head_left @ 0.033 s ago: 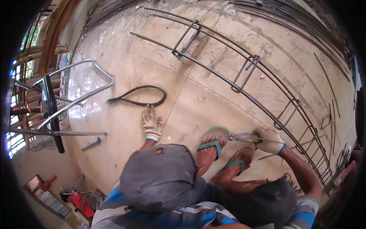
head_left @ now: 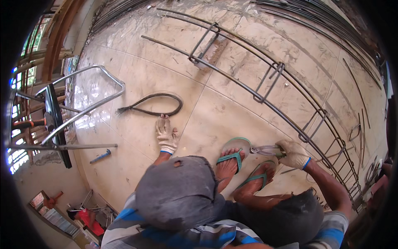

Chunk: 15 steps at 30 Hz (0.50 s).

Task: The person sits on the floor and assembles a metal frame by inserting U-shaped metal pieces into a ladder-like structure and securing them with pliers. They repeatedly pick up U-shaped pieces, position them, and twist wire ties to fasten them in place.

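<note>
Right hand (head_left: 292,153) has its grip wrapped around the handles of a pair of pliers (head_left: 265,149), white glove and all. The nose of the pliers points left, just beside the green flip-flop (head_left: 235,154) on the left foot; can't really tell whether the jaws are parted or closed. Left hand (head_left: 166,135) is in a matching glove with the fingertips bare, grip relaxed, fingers stretched out and not wrapped around anything. Those fingertips are right at the lower edge of a bundle of thin dark wire (head_left: 180,103), bent into a teardrop loop and lying on the tile floor (head_left: 199,124), frayed end off to the left. Looks like they're touching it, but I can't tell if they're pressing down.

Between the arms you get two bent knees in dark trousers (head_left: 174,195), the left one with a small hole. Just past the right hand runs a long rebar cage (head_left: 244,86) with rectangular ties, curving from top middle down to the lower right. More long bars (head_left: 315,23) are stacked at the upper right.

Over on the left there's a tubular metal frame (head_left: 81,112) with a black panel (head_left: 58,124), a small blue tool (head_left: 100,156) on the floor near it, and a person in red (head_left: 89,220) way down in the lower left corner.
</note>
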Motion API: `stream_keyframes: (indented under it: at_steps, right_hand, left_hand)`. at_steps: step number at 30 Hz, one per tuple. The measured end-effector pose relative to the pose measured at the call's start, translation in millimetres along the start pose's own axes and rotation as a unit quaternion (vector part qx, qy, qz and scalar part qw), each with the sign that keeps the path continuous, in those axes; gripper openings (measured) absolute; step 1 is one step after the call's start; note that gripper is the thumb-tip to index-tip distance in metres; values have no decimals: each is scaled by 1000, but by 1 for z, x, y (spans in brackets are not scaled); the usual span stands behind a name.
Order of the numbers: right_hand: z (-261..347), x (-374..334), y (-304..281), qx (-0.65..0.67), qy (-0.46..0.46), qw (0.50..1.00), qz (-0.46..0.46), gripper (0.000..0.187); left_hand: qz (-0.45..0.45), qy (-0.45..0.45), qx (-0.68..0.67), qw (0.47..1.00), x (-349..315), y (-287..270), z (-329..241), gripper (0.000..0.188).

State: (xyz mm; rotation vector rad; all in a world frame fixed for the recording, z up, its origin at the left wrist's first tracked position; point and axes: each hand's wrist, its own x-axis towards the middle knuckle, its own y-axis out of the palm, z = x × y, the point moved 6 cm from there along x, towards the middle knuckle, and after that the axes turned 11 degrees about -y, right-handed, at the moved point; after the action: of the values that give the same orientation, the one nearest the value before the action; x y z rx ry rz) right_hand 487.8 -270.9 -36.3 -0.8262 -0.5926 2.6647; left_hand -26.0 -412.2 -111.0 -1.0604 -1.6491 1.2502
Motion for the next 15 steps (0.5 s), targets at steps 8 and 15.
stream_keyframes:
  at_steps: [8, 15]
  right_hand:
    - [103, 23, -93, 50, -18, 979, 198, 53]
    - [200, 48, -189, 26, 127, 991, -18, 54]
  left_hand:
    - [-38, 44, 24, 998, 7, 5, -5, 71]
    - [-4, 39, 3, 999, 25, -11, 3, 62]
